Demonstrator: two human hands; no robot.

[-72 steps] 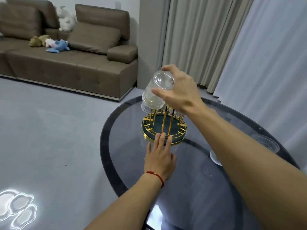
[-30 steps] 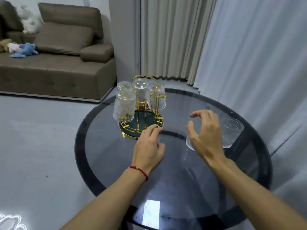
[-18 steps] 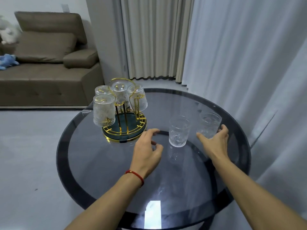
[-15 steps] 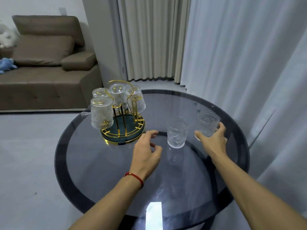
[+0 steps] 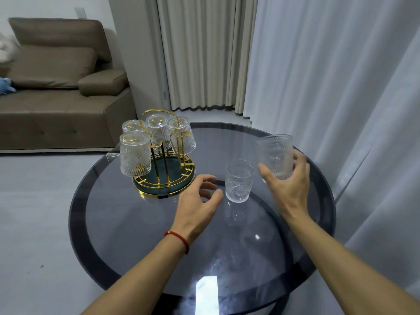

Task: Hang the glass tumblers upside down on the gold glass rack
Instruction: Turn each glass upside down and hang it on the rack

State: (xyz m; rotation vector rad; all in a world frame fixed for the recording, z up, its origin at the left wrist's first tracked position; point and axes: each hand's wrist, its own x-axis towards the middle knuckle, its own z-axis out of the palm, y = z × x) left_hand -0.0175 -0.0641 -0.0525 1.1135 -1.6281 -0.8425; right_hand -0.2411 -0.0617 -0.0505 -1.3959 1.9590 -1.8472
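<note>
Head view: right hand (image 5: 286,187) grips unmarked tumbler (image 5: 274,156).

A round dark glass worktop (image 5: 127,223) is standing on a pale grey floor (image 5: 34,212), its smoky top ringed by a darker band and catching a bright rectangle of reflected light (image 5: 206,294) near the front edge. Off to the left, a brown sofa (image 5: 56,114) is sitting against a white wall (image 5: 56,7), with a matching cushion (image 5: 50,64) leaning on its backrest and a padded armrest at the near end. A small blue soft toy (image 5: 5,86) is lying at the far left of the seat. Beige pleated curtains (image 5: 200,53) are hanging behind the worktop, and sheer white drapes (image 5: 329,76) are falling along the right side, reaching the floor.
</note>
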